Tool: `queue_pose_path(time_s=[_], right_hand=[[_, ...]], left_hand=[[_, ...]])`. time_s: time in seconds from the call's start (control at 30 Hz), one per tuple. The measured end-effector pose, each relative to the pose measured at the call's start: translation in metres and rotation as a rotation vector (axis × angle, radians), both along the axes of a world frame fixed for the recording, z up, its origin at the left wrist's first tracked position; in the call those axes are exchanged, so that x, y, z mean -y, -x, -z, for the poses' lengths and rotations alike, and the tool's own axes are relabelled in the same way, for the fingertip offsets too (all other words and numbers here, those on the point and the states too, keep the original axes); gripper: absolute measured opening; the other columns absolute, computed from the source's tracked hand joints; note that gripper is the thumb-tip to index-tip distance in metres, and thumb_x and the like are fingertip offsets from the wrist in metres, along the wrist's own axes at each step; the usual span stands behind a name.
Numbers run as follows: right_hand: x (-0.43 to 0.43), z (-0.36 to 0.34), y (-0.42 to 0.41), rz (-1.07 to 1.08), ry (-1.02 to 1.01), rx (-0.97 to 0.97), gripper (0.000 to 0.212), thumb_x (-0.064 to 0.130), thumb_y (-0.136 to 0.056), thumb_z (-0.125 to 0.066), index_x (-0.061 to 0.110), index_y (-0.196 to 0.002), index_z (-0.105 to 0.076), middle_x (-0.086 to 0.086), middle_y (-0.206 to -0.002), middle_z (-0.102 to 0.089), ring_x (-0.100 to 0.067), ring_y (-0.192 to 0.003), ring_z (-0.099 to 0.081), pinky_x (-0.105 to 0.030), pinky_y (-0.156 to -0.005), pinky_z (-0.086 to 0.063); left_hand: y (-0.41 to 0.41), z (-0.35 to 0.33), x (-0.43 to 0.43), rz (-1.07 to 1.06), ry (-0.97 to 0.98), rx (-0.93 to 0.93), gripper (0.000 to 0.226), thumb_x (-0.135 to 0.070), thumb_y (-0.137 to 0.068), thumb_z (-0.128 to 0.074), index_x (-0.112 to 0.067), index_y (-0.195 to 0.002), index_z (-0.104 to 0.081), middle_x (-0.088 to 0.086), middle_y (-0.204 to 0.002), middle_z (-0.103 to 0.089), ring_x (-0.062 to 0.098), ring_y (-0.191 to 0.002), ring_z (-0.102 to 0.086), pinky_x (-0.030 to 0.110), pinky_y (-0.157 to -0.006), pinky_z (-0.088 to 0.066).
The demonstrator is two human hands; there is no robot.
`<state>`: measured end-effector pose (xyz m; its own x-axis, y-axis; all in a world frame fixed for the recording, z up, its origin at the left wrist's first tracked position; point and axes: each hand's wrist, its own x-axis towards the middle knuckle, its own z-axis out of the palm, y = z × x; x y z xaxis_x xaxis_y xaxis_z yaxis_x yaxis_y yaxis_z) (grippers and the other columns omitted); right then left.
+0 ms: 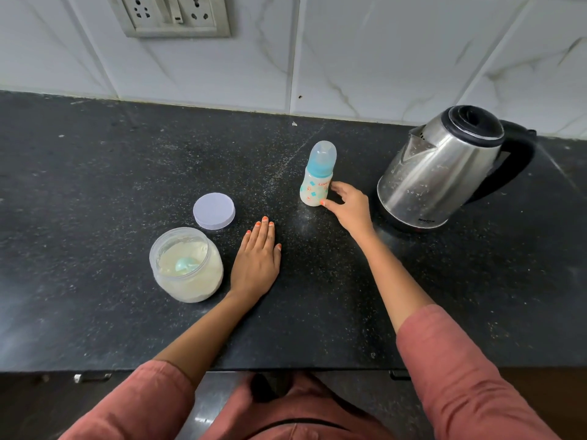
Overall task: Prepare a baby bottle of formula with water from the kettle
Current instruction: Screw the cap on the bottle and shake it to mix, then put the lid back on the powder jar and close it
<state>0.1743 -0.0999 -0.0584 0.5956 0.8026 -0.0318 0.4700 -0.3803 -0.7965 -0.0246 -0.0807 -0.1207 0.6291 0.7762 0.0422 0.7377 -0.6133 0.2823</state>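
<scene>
A black speckled stone counter (95,185) ran below a wall of white marbled tiles (381,58), where a switch plate (173,14) was cut off by the top edge. The dented steel kettle (444,166) stood at the right on its base, lid shut, its water level hidden. An open clear jar (185,265) of pale formula powder held a half-buried scoop (184,265); its round lid (214,210) lay just behind. The capped baby bottle (317,174) stood upright between lid and kettle, the right hand (349,208) loosely touching it with thumb and fingertips. The left hand (257,262) lay flat, released.
</scene>
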Motion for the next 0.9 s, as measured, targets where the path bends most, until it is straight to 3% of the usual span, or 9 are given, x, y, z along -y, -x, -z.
queue_pose_path(time_s=[0.1, 0.27, 0.4, 0.57, 0.73, 0.9], right_hand=[[0.011, 0.002, 0.010, 0.028, -0.026, -0.005, 0.043, 0.009, -0.079, -0.068, 0.004, -0.120, -0.057, -0.012, -0.123, -0.061, -0.019, -0.114, -0.057, -0.025, -0.098, -0.041], [0.022, 0.003, 0.034, 0.030, -0.033, -0.034, 0.037, 0.008, -0.080, -0.067, 0.003, -0.116, -0.060, -0.012, -0.116, -0.065, -0.018, -0.105, -0.062, -0.027, -0.097, -0.046], [0.027, 0.001, 0.052, 0.029, -0.057, -0.032, 0.031, 0.008, -0.082, -0.065, 0.002, -0.112, -0.062, -0.012, -0.109, -0.067, -0.011, -0.093, -0.062, -0.011, -0.083, -0.044], [0.031, -0.005, 0.071, 0.021, -0.120, -0.052, 0.025, 0.007, -0.082, -0.064, 0.003, -0.107, -0.065, -0.009, -0.102, -0.069, -0.008, -0.085, -0.060, 0.002, -0.069, -0.043], [0.022, -0.016, 0.091, -0.038, -0.138, -0.113, 0.022, 0.006, -0.083, -0.062, 0.007, -0.105, -0.065, -0.001, -0.096, -0.066, -0.009, -0.086, -0.061, -0.009, -0.077, -0.048], [0.000, -0.021, 0.118, -0.098, -0.123, -0.160, 0.024, 0.010, -0.083, -0.063, 0.007, -0.107, -0.065, -0.005, -0.102, -0.068, -0.010, -0.090, -0.061, -0.013, -0.080, -0.048]], left_hand=[[0.000, -0.003, 0.000, 0.005, 0.023, -0.026, 0.053, -0.032, -0.100, -0.014, -0.004, -0.146, -0.013, 0.011, -0.155, -0.009, 0.023, -0.144, -0.008, 0.032, -0.116, -0.004], [0.003, -0.013, -0.004, 0.029, 0.103, -0.037, 0.053, -0.028, -0.101, -0.024, -0.005, -0.146, -0.009, 0.010, -0.156, -0.004, 0.021, -0.144, -0.003, 0.032, -0.116, -0.002], [0.006, -0.027, -0.002, 0.068, 0.220, 0.023, 0.055, -0.025, -0.100, -0.031, -0.005, -0.146, -0.009, 0.010, -0.156, -0.006, 0.021, -0.144, -0.004, 0.031, -0.115, -0.003], [0.021, -0.060, 0.015, 0.173, 0.221, 0.153, 0.054, -0.024, -0.099, -0.036, -0.009, -0.146, -0.016, 0.005, -0.156, -0.013, 0.017, -0.144, -0.009, 0.026, -0.114, -0.006], [0.054, -0.106, 0.024, 0.212, 0.156, 0.409, 0.045, -0.021, -0.097, -0.042, -0.015, -0.141, -0.035, 0.000, -0.149, -0.034, 0.010, -0.139, -0.024, 0.012, -0.107, -0.010], [0.104, -0.125, 0.009, 0.100, 0.110, 0.598, 0.042, -0.026, -0.089, -0.056, -0.017, -0.130, -0.051, -0.005, -0.133, -0.052, 0.005, -0.127, -0.040, 0.011, -0.100, -0.023]])
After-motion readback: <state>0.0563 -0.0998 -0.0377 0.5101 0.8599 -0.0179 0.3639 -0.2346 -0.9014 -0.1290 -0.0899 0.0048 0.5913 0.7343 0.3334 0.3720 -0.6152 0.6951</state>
